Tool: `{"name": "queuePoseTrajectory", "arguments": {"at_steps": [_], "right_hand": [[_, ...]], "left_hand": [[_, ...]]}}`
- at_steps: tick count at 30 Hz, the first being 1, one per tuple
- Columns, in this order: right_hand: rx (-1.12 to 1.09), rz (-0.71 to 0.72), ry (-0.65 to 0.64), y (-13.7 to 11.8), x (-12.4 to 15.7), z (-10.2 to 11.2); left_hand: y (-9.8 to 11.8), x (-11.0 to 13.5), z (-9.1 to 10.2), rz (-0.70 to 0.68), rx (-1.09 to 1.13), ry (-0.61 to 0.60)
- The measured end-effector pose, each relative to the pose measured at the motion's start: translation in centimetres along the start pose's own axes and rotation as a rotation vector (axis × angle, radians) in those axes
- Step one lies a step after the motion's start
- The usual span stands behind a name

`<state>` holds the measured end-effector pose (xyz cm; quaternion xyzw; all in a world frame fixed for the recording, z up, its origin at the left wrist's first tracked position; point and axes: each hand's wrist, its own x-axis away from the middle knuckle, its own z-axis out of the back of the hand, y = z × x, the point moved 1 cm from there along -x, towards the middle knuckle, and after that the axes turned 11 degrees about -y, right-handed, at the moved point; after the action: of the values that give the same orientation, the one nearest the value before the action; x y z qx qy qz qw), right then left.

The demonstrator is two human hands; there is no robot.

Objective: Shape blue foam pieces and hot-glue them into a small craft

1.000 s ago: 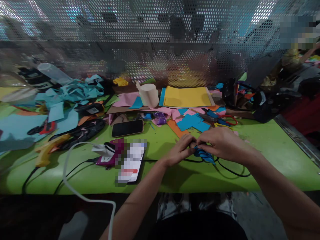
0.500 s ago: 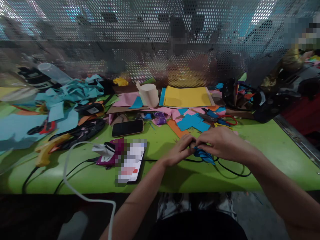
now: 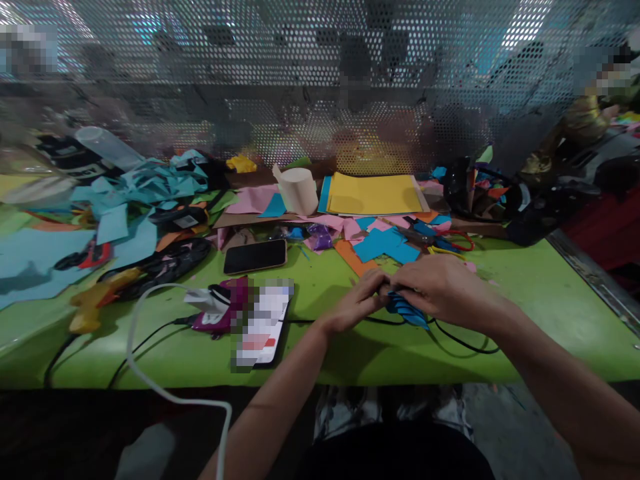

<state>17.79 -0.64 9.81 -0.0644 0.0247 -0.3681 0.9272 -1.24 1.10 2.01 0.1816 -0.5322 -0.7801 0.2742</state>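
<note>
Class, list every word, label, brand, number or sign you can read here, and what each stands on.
No text reads clearly.
Black item, back left: white lettering, too blurred.
White label on another black item: too small.
Lit phone: screen blocked out by pixels.

The scene was dim, its brightest light streaking the upper perforated screen. Soft shadows and a faint sheen lay on the green table. Pixel blocks obscured the lit phone; wide-angle stretch distorted the edges.
</note>
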Motion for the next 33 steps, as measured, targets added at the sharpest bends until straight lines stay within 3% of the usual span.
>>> {"name": "queuePoseTrajectory", "arguments": {"at_steps": [17,28,33], "right_hand": [[0.087,0.044,0.027,-0.5,0.2,0.0],[0.134,-0.004,-0.040,-1.5,0.1,0.6],[0.139,0.010,0.004,-1.6,0.0,0.4]], "left_hand": [[0.1,-0.1,0.1,-0.055,0.057,0.016],[0.2,-0.2,0.0,-0.073,0.040,0.007],[0.2,-0.2,0.0,-0.082,-0.006,0.009]]}}
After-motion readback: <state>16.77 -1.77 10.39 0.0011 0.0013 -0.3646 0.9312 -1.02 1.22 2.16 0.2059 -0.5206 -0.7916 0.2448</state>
